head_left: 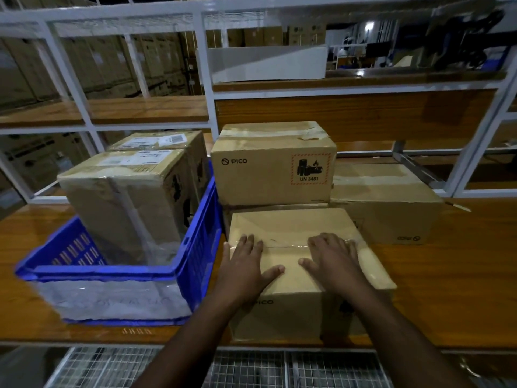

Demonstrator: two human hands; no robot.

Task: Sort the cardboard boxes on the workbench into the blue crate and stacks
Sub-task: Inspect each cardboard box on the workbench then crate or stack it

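Observation:
A taped PICO cardboard box (293,228) stands at the front edge of the wooden workbench (453,289). My left hand (249,264) and my right hand (333,259) lie flat on its top, fingers spread, gripping nothing. Behind it a second PICO box (268,169) with a UN 3481 label sits on top of another box, hidden but for a strip. A wider flat box (391,203) lies to the right. The blue crate (195,247) at the left holds two boxes: a near one (126,203) and a far one (170,141).
White shelf frames with wooden shelves rise behind the bench; a white carton (268,64) sits on the upper shelf. The crate's front is covered by clear plastic. A wire mesh rack (246,368) runs below the bench's front edge. Bare bench surface shows at the right.

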